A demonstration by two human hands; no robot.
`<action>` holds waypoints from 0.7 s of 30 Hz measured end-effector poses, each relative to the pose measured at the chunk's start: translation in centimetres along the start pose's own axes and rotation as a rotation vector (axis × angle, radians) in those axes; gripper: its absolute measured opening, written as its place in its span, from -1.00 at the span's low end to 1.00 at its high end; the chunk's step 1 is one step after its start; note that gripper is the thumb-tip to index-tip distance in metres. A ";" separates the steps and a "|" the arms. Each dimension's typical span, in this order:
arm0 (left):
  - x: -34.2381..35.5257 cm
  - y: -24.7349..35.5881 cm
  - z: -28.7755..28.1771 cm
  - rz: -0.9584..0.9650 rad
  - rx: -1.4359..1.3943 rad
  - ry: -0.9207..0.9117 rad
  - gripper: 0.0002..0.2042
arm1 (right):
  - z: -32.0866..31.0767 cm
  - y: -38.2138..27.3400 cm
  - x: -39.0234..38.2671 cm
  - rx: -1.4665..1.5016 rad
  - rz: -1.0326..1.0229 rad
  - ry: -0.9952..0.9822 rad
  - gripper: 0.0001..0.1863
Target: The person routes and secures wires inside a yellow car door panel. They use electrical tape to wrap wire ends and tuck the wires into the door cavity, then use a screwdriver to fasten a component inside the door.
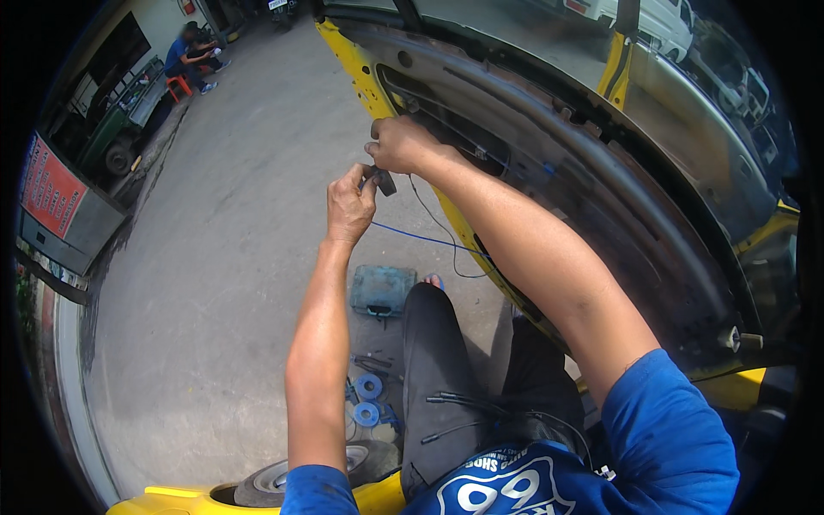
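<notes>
Both arms reach forward to the edge of an opened yellow car door (360,79), whose dark inner side (549,120) is bare of trim. My left hand (350,206) pinches a small black piece (384,181), its exact kind unclear. Just above and to the right, my right hand (402,144) is closed beside the door's edge; whatever its fingers hold is hidden. A blue wire (429,236) runs from near my left hand toward the door. Beside it, a thin black wire (432,220) hangs in a loop from below my right hand.
On the concrete below stand a teal tool case (383,290), several dark hand tools (373,362) and blue rolls (368,387). A tyre (369,459) and yellow bodywork (172,500) border the bottom. A person (187,57) sits far left near a green vehicle (129,120).
</notes>
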State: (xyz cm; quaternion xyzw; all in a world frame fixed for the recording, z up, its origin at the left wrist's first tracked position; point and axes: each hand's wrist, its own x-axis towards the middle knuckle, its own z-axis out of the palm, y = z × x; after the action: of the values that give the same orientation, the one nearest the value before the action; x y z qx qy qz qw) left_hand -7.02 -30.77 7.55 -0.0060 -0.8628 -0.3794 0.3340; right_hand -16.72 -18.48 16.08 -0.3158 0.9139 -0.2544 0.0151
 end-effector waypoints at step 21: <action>0.5 -0.1 -0.1 -0.384 -0.153 0.140 -0.78 | 0.1 1.8 -5.4 0.594 0.001 0.061 -0.34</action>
State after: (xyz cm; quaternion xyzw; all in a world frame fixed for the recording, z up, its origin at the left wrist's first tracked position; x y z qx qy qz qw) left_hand -7.36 -31.06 7.81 0.1599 -0.7915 -0.4998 0.3134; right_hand -13.38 -14.13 14.38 -0.2894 0.7998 -0.5199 0.0797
